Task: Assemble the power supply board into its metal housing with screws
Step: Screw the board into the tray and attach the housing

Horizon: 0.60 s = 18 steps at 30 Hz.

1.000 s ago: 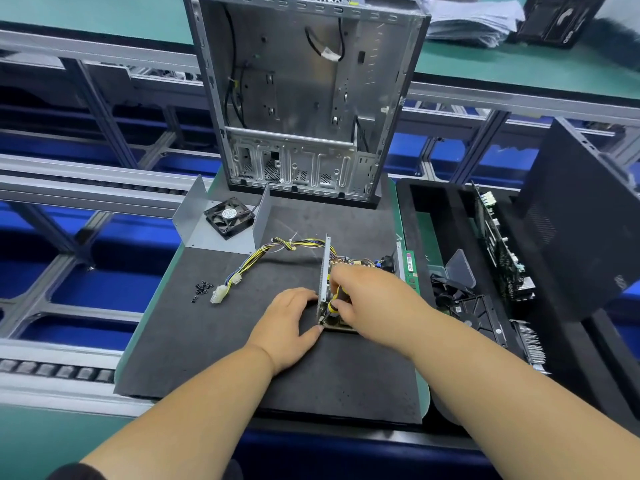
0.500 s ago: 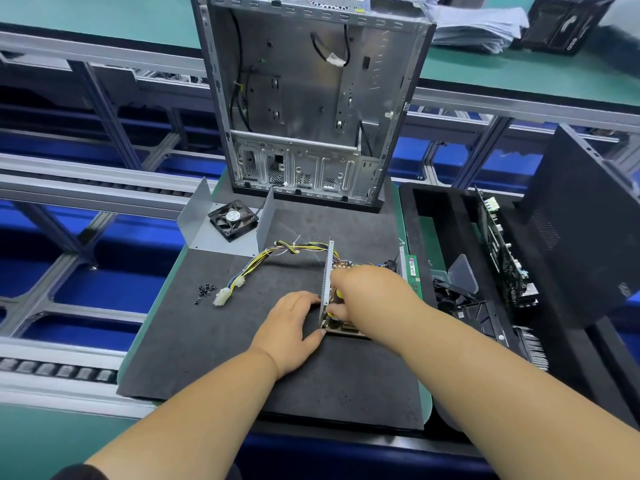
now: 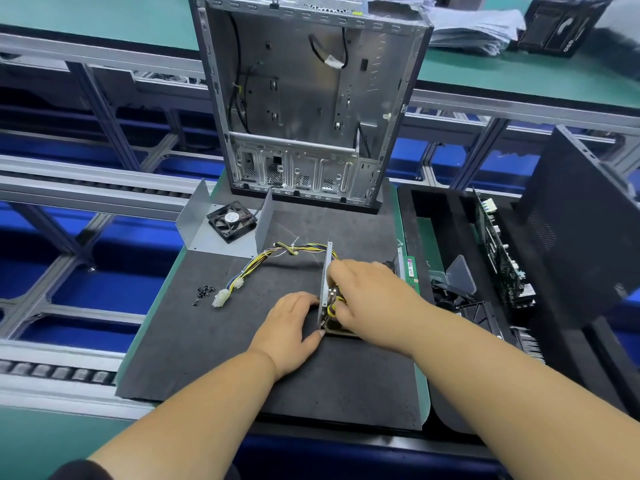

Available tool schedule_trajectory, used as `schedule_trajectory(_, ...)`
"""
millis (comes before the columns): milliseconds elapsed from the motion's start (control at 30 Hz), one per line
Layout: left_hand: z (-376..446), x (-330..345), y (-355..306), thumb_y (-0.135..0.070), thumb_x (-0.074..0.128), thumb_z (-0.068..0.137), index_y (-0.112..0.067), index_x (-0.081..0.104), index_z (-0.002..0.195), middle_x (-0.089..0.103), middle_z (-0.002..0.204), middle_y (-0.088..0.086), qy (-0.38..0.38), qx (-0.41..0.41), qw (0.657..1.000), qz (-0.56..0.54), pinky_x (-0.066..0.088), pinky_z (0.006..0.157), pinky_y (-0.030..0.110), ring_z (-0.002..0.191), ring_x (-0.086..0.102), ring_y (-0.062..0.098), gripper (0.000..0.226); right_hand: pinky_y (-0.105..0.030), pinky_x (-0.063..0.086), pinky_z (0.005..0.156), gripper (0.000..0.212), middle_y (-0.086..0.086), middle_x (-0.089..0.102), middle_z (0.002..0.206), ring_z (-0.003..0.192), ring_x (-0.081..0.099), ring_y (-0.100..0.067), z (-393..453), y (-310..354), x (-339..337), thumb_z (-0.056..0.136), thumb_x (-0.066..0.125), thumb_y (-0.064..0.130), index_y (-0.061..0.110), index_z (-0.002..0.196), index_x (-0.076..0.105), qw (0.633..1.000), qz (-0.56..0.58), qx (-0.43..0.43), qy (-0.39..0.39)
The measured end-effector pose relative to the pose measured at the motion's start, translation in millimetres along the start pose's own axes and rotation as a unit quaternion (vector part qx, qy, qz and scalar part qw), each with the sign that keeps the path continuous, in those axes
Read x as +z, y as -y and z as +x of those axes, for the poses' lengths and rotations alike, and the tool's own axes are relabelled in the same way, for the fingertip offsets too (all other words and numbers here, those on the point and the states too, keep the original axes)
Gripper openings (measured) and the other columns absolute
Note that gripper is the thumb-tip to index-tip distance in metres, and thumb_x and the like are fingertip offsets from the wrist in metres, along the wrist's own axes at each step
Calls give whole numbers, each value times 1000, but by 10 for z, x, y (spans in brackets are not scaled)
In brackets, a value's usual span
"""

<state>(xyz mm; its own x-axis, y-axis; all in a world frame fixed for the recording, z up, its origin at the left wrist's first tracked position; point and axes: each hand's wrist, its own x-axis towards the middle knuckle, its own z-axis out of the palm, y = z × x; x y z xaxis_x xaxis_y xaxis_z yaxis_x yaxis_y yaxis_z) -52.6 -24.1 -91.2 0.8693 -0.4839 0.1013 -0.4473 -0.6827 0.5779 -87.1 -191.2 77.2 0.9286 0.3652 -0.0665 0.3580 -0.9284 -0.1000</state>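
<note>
Left hand: my left hand (image 3: 289, 327) rests on the mat, fingers curled against the outer face of the housing plate (image 3: 325, 285), thumb at its lower corner; a bracing grip.
Right hand: my right hand (image 3: 372, 294) reaches over the board; whether its grip is clenched on anything I cannot tell, the fingertips being hidden.
Power supply board: the power supply board (image 3: 333, 311) lies against the upright plate, mid-mat, between both hands.
Progress: I judge seating under way; no screw visibly driven, fastening remains.
Mat: the dark mat (image 3: 214, 362) on the counter looks soft and matte.
Screws: small black screws (image 3: 204, 292) lie loose, left, well apart from the board.
Wiring: the yellow-black cable bundle (image 3: 263, 259) ends in a white connector.
Cover: a bent grey sheet cover (image 3: 221, 233) holds a black fan (image 3: 231, 220).
Far: the open computer case (image 3: 304, 105), bare stamped steel, stands upright.
</note>
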Motion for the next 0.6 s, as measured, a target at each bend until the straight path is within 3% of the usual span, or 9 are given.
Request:
schedule_trajectory(167, 1, -2, 2, -41, 60, 86, -28, 46, 132, 45, 134, -12, 0, 1, 1000, -3, 29, 113, 28, 130, 34, 9, 50, -33, 34, 79, 15, -2, 55, 109, 99, 53, -25, 22, -41, -12, 97, 50, 26, 15, 108, 48, 999, -39, -23, 18)
schedule_trajectory(367, -2, 3, -1, -39, 61, 87, -25, 46, 130, 44, 135, -11, -4, 2, 1000, -4, 27, 113, 26, 130, 33, 10, 48, -32, 33, 65, 25, -3, 60, 107, 95, 60, -27, 61, 18, -6, 100, 49, 39, 15, 107, 53, 998, -57, 11, 17)
schedule_trajectory(500, -2, -8, -1, -37, 62, 86, -25, 50, 123, 47, 132, -12, -1, 11, 1000, -12, 29, 112, 32, 130, 36, 11, 40, -29, 29, 56, 29, -3, 61, 90, 79, 57, -28, 116, 85, 73, 101, 41, 42, 17, 92, 55, 995, -95, 39, 11)
schedule_trajectory(600, -3, -13, -10, -38, 62, 87, -25, 47, 129, 46, 133, -11, -4, 9, 1000, -5, 29, 112, 29, 128, 35, 10, 47, -27, 20, 48, 36, 2, 39, 63, 56, 38, -22, 166, 52, 77, 102, 35, 43, 19, 77, 47, 987, -121, 103, 17)
